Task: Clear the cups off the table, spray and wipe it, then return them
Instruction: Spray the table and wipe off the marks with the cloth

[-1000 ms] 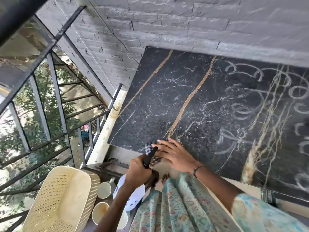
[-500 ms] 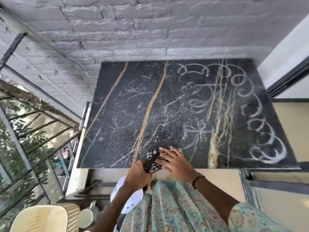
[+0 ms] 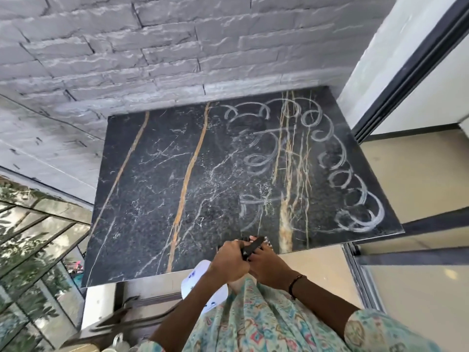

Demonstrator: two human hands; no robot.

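The black marble table (image 3: 157,199) with gold veins stands against the brick wall, and pale swirled streaks cover its right half. At the near edge, my left hand (image 3: 231,260) grips a white spray bottle (image 3: 200,278) by its neck, with the black nozzle (image 3: 251,246) pointing over the tabletop. My right hand (image 3: 266,265) lies beside it, fingers flat on a checkered cloth (image 3: 267,241) that is mostly hidden beneath them. No cup stands on the table. Part of a cup (image 3: 118,341) shows at the bottom left, below the table.
A grey brick wall (image 3: 152,52) backs the table. A metal window grille (image 3: 33,237) runs along the left. On the right are a dark-framed sliding door (image 3: 406,72) and a beige floor (image 3: 418,174). My patterned dress fills the lower middle.
The view has swung to the right, so the cream basket and most of the cups have left the frame. Both hands stay together at the near edge, shifted slightly right along it.
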